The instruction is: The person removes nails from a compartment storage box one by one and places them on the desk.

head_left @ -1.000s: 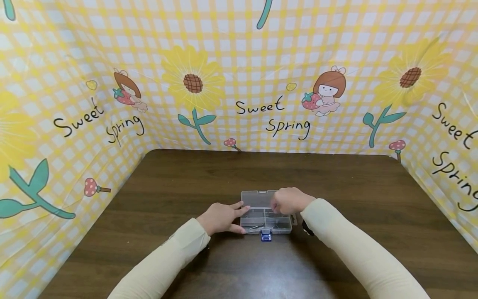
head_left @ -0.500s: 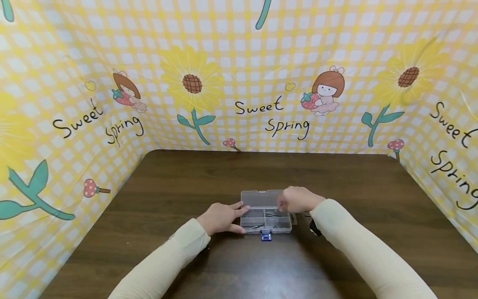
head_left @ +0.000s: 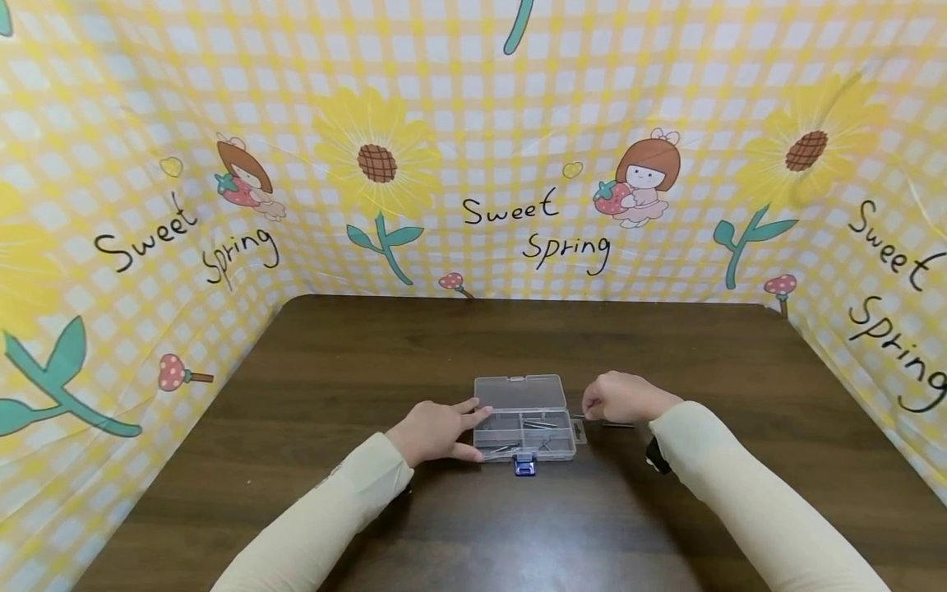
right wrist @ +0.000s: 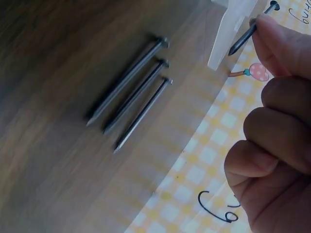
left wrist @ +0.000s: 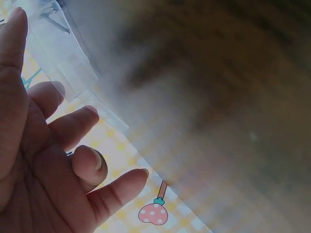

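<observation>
Right fingers (right wrist: 273, 44) pinch one nail (right wrist: 242, 39); three nails (right wrist: 135, 95) on table (right wrist: 53, 73); left fingers (left wrist: 73, 129) spread

Two hands (head_left: 625, 397) flank one clear box (head_left: 518, 394); right of the box appear three loose nails (right wrist: 135, 97) and one held nail (right wrist: 241, 41).

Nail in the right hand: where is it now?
In the right wrist view, the nail is at the upper right, pinched by the right hand, beside the clear box; three nails lie to its left.
</observation>
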